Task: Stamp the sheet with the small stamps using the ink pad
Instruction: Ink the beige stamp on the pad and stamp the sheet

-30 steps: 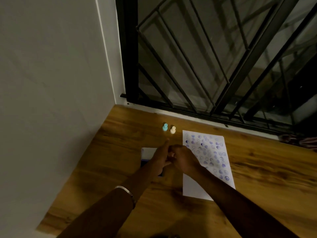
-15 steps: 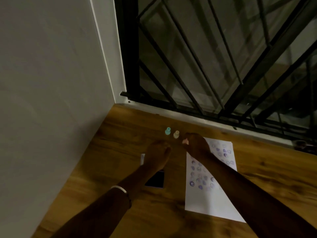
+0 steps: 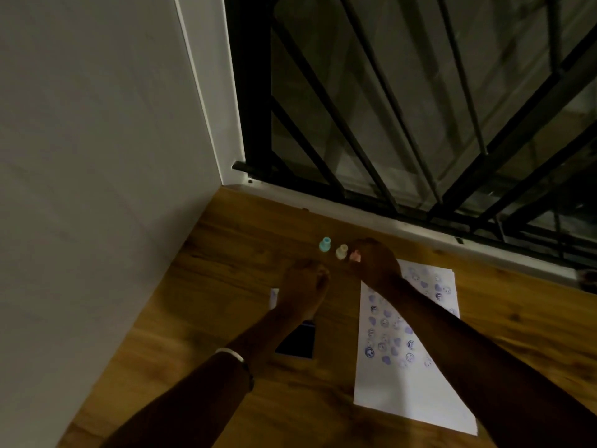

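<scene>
Reaching farther than half a second ago, the right hand now sits just right of the cream stamp, its fingers closed on a pink stamp that shows at its left edge. Left of the cream one stands a teal stamp, both upright on the wooden table at the far end. The left hand is loosely curled above the ink pad; whether it holds anything cannot be told, and the stamped sheet lies to the right under the right forearm.
</scene>
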### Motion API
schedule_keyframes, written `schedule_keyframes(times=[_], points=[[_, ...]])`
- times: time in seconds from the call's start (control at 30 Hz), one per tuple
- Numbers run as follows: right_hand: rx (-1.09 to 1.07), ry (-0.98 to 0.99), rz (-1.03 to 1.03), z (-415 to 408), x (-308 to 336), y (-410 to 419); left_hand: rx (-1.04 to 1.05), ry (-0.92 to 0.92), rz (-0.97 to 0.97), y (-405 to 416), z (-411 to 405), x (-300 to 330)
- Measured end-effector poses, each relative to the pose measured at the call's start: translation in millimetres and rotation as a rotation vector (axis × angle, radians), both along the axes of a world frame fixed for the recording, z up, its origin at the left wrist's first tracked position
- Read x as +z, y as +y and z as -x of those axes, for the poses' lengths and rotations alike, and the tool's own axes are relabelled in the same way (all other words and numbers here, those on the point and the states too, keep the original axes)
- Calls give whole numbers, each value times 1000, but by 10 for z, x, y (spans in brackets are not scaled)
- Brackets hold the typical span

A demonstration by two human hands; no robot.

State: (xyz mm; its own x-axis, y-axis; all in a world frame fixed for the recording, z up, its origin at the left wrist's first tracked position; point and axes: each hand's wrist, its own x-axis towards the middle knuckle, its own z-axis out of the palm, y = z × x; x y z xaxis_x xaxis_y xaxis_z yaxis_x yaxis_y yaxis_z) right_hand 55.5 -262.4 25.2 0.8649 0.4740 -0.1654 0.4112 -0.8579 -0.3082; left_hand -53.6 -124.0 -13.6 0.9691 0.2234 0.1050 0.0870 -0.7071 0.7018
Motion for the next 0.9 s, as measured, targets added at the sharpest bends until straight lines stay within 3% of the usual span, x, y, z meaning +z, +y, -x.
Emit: schedule_keyframes(times=[0.33, 0.53, 0.73, 0.9], points=[[87, -120, 58, 6, 44, 89, 56, -16, 75, 31, 82, 26], [112, -161, -99, 277, 160, 94, 71, 43, 105, 94, 183, 55], [-18, 139, -438, 725, 232, 156, 33, -28, 117, 34, 361, 260], [-48, 154, -379, 1035, 269, 178, 31, -31, 251, -9, 565, 303]])
